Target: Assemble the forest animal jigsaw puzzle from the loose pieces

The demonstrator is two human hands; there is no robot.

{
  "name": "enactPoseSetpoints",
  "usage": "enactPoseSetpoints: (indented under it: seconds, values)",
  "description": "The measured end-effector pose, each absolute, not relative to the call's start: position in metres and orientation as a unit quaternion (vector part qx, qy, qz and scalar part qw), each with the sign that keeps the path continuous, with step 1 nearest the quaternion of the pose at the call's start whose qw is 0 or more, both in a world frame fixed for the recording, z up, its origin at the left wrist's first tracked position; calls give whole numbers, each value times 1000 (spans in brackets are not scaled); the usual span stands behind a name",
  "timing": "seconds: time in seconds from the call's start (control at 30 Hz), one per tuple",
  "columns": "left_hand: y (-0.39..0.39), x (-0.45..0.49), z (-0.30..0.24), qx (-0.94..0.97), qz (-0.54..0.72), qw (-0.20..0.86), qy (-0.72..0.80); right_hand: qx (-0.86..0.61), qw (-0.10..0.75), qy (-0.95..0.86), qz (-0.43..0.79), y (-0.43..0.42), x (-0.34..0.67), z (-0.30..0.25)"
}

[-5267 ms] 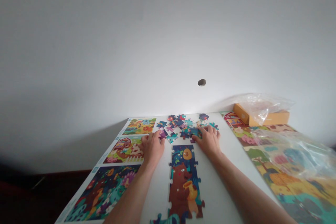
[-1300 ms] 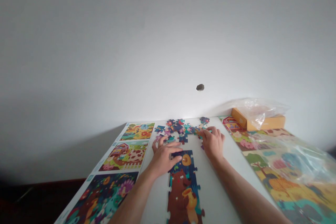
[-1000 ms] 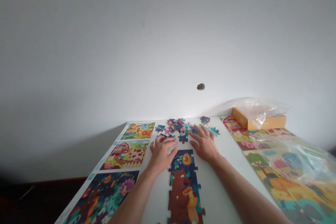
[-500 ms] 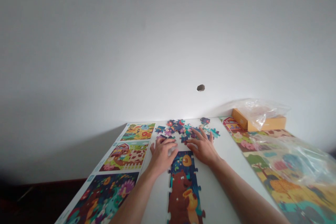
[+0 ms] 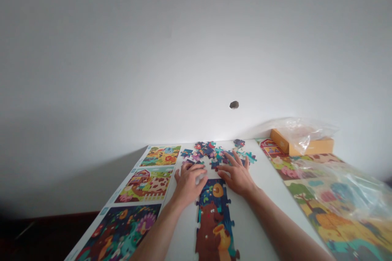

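Observation:
A joined strip of jigsaw puzzle (image 5: 214, 224) with a brown bear lies on the white table between my forearms. Beyond it are several loose puzzle pieces (image 5: 211, 151) in a heap, some overlapping. My left hand (image 5: 190, 180) is at the near left of the heap, fingers apart and curved, the tips by a dark piece (image 5: 192, 162). On the other side my right hand (image 5: 237, 176) spreads its fingers over the near right pieces, hiding some of them. Neither hand visibly holds a piece, and whether the fingertips touch the pieces is hard to tell.
Along the left lies a printed picture sheet (image 5: 153, 183) with animal scenes. To the right are finished-looking farm and animal pictures (image 5: 333, 212), partly under a clear plastic bag (image 5: 361, 195). An orange box (image 5: 312, 146) stands against the white wall (image 5: 196, 57), which has a hole (image 5: 234, 105).
The view has tilted slightly, so everything sits a little lower. My right fingers have shifted slightly at the near edge of the heap; my left hand is nearly unchanged.

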State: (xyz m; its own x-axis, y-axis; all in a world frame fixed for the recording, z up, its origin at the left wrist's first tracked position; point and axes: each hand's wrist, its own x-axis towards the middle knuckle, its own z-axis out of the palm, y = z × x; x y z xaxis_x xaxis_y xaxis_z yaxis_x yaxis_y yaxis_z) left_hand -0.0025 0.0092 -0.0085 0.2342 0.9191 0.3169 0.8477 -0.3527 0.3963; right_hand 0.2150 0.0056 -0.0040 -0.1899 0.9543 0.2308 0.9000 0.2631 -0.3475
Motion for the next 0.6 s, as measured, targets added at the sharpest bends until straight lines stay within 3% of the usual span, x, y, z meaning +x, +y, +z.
enactPoseSetpoints:
  seconds: [0.4,0.6]
  values:
    - [14,-6,-11,820,276,50,498,-663,256,-703,26,8,209,-1]
    - [17,-8,-14,824,281,54,488,-599,198,-773,62,60,174,14]
